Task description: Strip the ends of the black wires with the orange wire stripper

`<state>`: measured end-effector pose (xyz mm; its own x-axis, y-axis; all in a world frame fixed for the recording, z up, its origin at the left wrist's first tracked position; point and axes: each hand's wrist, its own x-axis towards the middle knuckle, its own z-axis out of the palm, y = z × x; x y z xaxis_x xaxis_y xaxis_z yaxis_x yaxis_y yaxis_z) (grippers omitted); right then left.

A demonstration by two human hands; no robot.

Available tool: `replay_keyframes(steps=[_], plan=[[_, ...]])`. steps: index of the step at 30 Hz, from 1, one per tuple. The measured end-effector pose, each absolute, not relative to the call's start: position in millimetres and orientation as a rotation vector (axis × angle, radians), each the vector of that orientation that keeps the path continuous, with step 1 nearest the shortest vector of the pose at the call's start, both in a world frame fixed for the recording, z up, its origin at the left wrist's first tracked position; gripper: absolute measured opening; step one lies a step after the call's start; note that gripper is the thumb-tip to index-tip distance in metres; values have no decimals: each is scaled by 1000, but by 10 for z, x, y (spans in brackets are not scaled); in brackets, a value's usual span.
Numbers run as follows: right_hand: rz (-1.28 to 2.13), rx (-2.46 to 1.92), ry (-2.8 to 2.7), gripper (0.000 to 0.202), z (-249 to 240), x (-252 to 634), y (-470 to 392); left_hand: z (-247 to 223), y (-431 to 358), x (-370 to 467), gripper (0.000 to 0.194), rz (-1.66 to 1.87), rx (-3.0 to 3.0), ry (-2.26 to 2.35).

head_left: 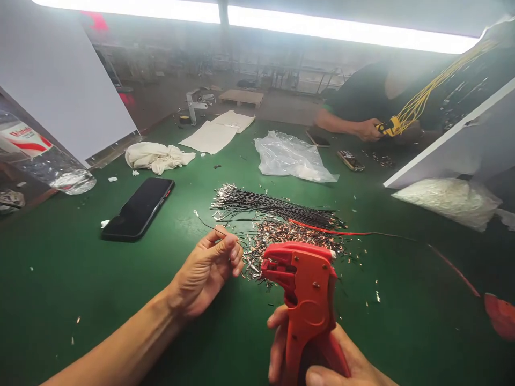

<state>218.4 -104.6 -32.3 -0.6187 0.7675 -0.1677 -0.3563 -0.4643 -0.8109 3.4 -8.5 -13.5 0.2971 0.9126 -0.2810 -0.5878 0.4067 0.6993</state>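
Observation:
My left hand is closed in a pinch on a thin black wire, whose metal terminal end sticks up to the left. In my right hand is a red wire stripper, held upright by its handles, with its jaws facing left toward the left hand. The jaws and the wire are apart. Behind the tool lies a heap of wire clippings with coppery and silvery bits. Beyond that heap rests a bundle of black wires with metal terminals at its left end.
A phone and a crumpled white cloth lie at left, near a plastic bottle. A clear plastic bag and paper sheets lie farther back. Across the table, a co-worker's hand holds a yellow tool near yellow wires.

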Motion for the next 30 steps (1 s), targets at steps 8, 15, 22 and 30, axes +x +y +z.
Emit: replay_keyframes(steps=[8, 15, 22, 30], plan=[[2106, -656, -993, 42, -422, 2158, -1085, -108, -141, 76, 37, 1033, 523, 741], [2115, -692, -952, 41, -400, 2150, -1074, -123, -109, 66, 34, 1073, 507, 747], [2102, -642, -1037, 42, -449, 2132, -1064, -110, -132, 82, 35, 1052, 472, 728], [2105, -623, -983, 39, -512, 2120, -1088, -133, -175, 132, 33, 1010, 447, 729]])
